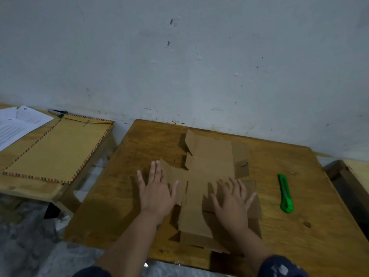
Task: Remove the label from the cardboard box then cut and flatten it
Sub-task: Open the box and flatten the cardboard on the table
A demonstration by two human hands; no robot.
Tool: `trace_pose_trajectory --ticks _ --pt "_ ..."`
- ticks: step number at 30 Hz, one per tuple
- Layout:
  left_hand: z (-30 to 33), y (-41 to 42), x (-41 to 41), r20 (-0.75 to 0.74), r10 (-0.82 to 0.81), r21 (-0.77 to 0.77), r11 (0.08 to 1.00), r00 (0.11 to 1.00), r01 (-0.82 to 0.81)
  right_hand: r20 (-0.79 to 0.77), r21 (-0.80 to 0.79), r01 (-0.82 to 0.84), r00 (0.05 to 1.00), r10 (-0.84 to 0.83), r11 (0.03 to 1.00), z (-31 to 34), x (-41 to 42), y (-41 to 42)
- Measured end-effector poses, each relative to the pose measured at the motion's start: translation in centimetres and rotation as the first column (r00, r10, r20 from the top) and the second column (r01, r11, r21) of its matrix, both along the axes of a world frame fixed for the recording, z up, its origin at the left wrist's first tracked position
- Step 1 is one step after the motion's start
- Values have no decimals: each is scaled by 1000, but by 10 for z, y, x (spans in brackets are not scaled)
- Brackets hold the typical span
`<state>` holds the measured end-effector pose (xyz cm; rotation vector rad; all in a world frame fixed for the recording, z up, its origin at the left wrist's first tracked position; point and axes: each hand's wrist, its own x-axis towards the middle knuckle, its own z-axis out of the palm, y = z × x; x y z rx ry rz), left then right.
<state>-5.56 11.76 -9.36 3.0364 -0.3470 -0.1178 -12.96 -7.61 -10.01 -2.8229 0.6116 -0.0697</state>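
Note:
The brown cardboard box (207, 166) lies unfolded and nearly flat in the middle of the wooden table (279, 226), its far-left flaps still standing up a little. My left hand (156, 190) rests palm down with fingers spread on the box's left flap. My right hand (232, 200) presses flat, fingers apart, on the right side of the cardboard. Neither hand holds anything. A green utility knife (286, 193) lies on the table to the right of the box, about a hand's width from my right hand. No label is visible.
A second low wooden table (24, 192) stands to the left, carrying a large brown envelope (58, 150) and white printed papers (16, 124). A small dark object (57, 112) lies by the wall behind the envelope. A grey wall rises just behind both tables. Another wooden piece (355, 176) sits at the right edge.

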Motion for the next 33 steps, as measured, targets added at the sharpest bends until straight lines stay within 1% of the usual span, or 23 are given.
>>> trace_pose_trajectory --ticks 2,3,6,8,10,12,14,15,17,18,21,24,27,30,31,33 --pt "5 -15 6 6 -62 25 998 998 62 76 -21 57 996 -55 998 10 27 -20" --pt "7 -22 8 3 -95 32 995 996 95 82 -16 84 993 -83 996 14 42 -32" --pt "7 -36 8 -29 -163 36 986 986 164 28 42 172 985 -173 984 24 79 -69" --pt "3 -37 5 -80 -150 24 988 985 153 -39 159 242 970 -239 957 27 96 -90" --pt "-2 -31 -2 -136 -120 49 991 983 128 -83 327 310 950 -300 893 26 107 -103" --pt "-6 -21 -8 -207 -110 51 991 972 123 -76 439 351 932 -355 827 26 111 -106" --pt "-17 -29 5 -233 -106 44 992 967 119 -71 578 409 887 -456 706 19 126 -124" --pt "-20 -25 6 -221 -112 28 992 969 121 -62 636 416 867 -494 650 18 127 -124" --pt "-26 -17 8 -179 -141 3 990 974 144 -38 708 409 837 -546 576 17 130 -124" --pt "-31 -14 7 -169 -151 -4 988 974 152 -23 725 399 829 -558 562 16 132 -124" --pt "-39 -12 5 -157 -155 -16 988 975 154 27 742 366 821 -571 562 14 133 -123" --pt "-41 -16 0 -162 -124 5 992 979 127 66 816 317 780 -622 483 21 126 -121" --pt "-41 -19 -1 -152 -115 38 992 982 122 61 867 296 734 -676 400 26 114 -120" --pt "-43 -20 2 -146 -113 16 993 983 116 42 906 257 735 -677 336 27 99 -121" --pt "-44 -20 4 -139 -115 8 993 983 118 47 912 241 742 -669 331 28 93 -120" --pt "-46 -21 6 -133 -124 0 992 983 125 73 913 211 759 -647 350 30 79 -118"
